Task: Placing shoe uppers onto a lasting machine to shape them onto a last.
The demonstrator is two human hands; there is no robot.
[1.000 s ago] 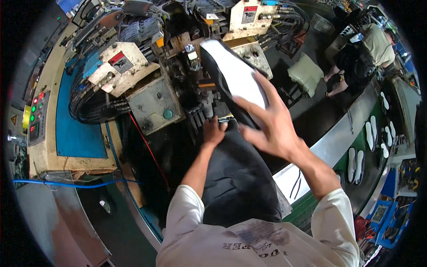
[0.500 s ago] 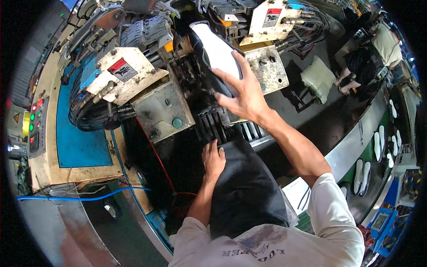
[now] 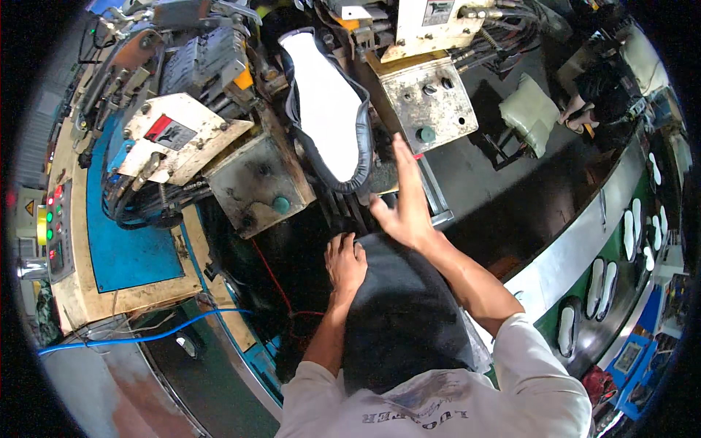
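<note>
Shoe (image 3: 328,109), black upper with white sole facing the camera, sits in the top centre of the frame, toe end lower, heel end toward the upper edge. It's between the two sides of a grimy machine (image 3: 208,69). Neither hand has hold of it.

Right hand (image 3: 405,208), centre of frame: grip is open, fingers stretched up, thumb out to the side, right by the shoe's toe end. Can't tell if the thumb touches. Left hand (image 3: 345,264), lower and a bit left: back of hand up, fingers loosely bent, palm hidden, so can't tell the grip. It's next to the dark cloth (image 3: 405,306) over the person's lap, below the toe.

Control box with green button (image 3: 281,205) left of the toe; second box (image 3: 431,102) with green knob (image 3: 426,134) right of the shoe. Far left: panel of lit buttons (image 3: 57,226), blue plate (image 3: 131,226), blue cable (image 3: 168,332) below. Red cord (image 3: 270,270) hangs left of the left hand. Upper right: pale cushion (image 3: 529,109) on a stand, part of a co-worker's legs (image 3: 580,117) near it. Right edge: more white-soled shoes (image 3: 597,281) on a belt behind a metal rail (image 3: 573,255).
</note>
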